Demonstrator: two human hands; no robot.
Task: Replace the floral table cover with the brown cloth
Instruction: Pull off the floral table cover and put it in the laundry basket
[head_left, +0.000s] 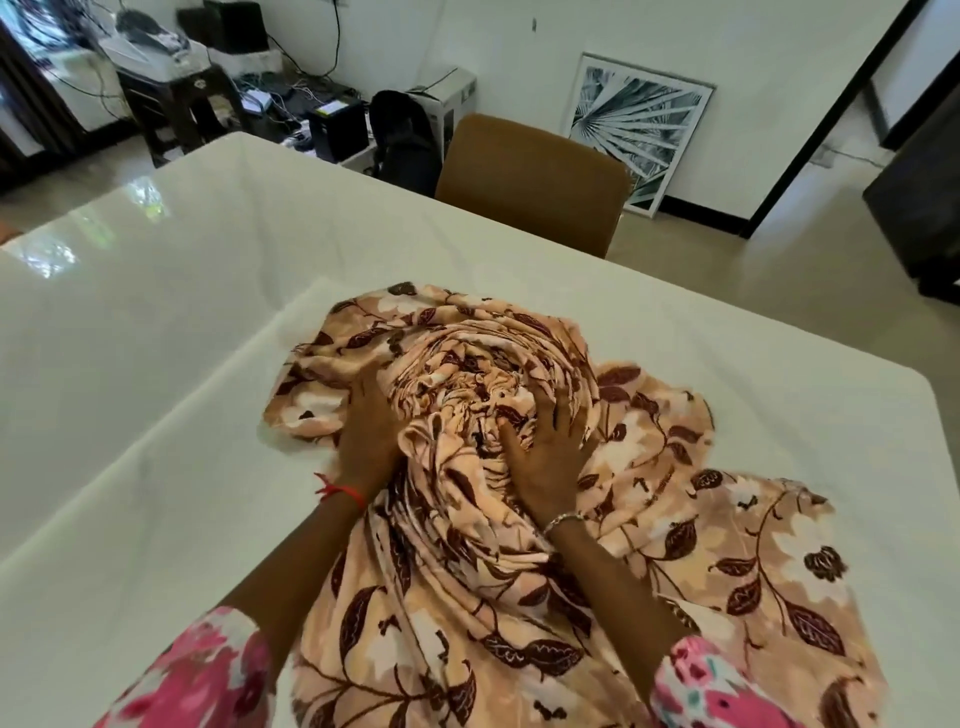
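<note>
The floral table cover (675, 545), peach with dark brown leaves and white flowers, lies bunched in a rolled heap on the white table (156, 364). Its loose end spreads toward the near right edge. My left hand (366, 441) presses against the left side of the heap, its fingers partly buried in the folds. My right hand (545, 447) lies spread on top of the bundle, fingers dug into the gathered cloth. No plain brown cloth is in view.
A brown chair (530, 176) stands at the table's far side. Behind it a framed picture (639, 130) leans on the wall. Boxes, cables and a dark stool (176, 109) clutter the floor at the back left. A doorway opens at the right.
</note>
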